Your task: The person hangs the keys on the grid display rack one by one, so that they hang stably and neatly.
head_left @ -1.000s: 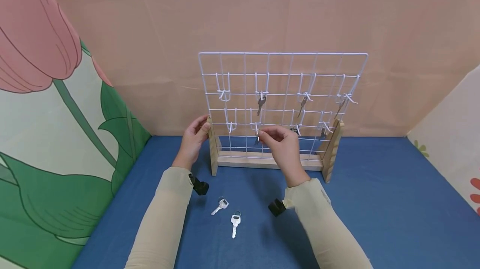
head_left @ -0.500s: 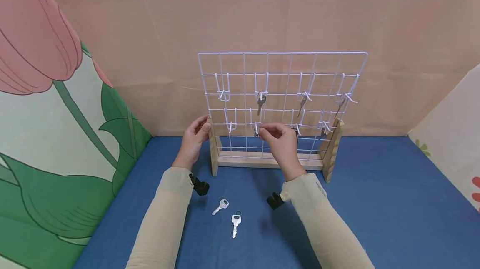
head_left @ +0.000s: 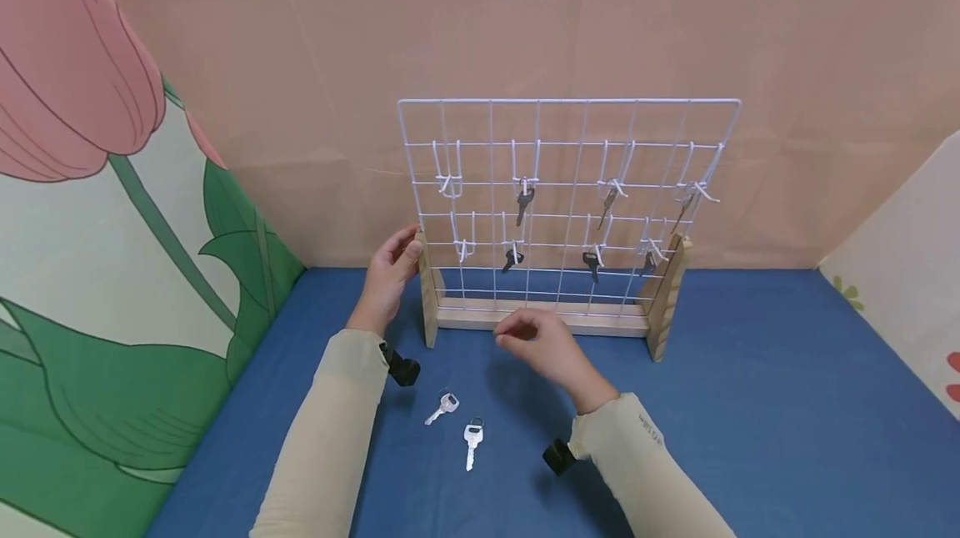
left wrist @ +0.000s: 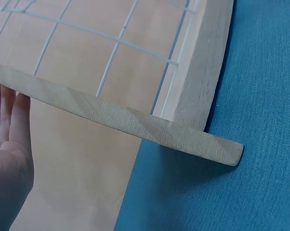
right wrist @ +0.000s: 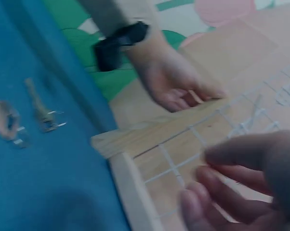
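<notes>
A white wire grid rack on wooden side posts stands upright. My left hand grips the upper end of its left post, its fingers partly hidden behind the wood in the left wrist view. My right hand is in front of the rack's wooden base, fingers loosely bent and holding nothing; the right wrist view shows a gap between thumb and fingers. A dark key hangs on a lower hook, above and behind that hand. Two silver keys with rings, one nearer and one farther, lie between my forearms.
Several other keys hang on the grid, among them an upper one and a lower one. The leftmost hooks, upper and lower, carry none. A blue cloth covers the table; a peach backdrop rises behind.
My right hand has let go of the key at the lower hook and come down toward me; that key now hangs there. My left hand has stayed on the post.
</notes>
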